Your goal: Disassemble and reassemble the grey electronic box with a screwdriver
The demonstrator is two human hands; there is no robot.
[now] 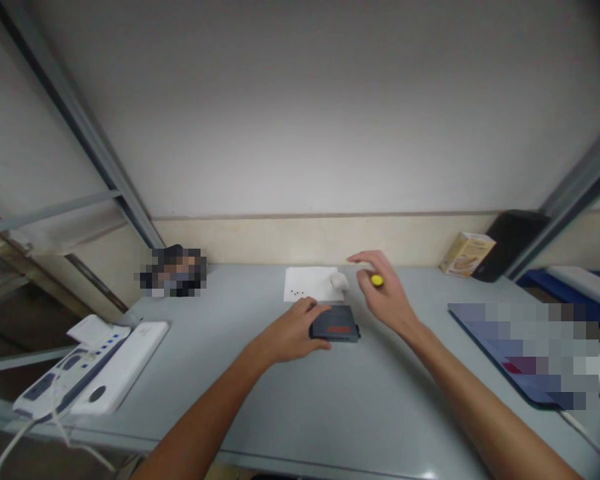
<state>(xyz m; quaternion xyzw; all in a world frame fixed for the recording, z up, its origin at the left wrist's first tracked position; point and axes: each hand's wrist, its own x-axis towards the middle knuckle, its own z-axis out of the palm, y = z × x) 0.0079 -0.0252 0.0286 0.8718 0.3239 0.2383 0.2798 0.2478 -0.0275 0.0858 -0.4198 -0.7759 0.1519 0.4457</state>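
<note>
A flat dark electronics box (335, 321) with reddish lettering lies on the desk, a row of small slots along its near edge. My left hand (297, 330) grips its left side, fingers at the back corner and thumb at the front. My right hand (383, 293) is raised to the right of the box, thumb and index finger apart. Tucked in that hand is a yellow-ended handle (377, 280); the rest of it is hidden. Behind the box lies a white paper sheet (310, 275) bearing several tiny dark pieces (297, 293) and a crumpled white wad (339, 282).
On the left are a white power strip (75, 363) with cables and a white flat device (125, 367). A blurred-out item (175, 270) stands at the back left. At right are a yellow carton (467, 253), a black case (513, 243) and a dark-edged panel (495, 353).
</note>
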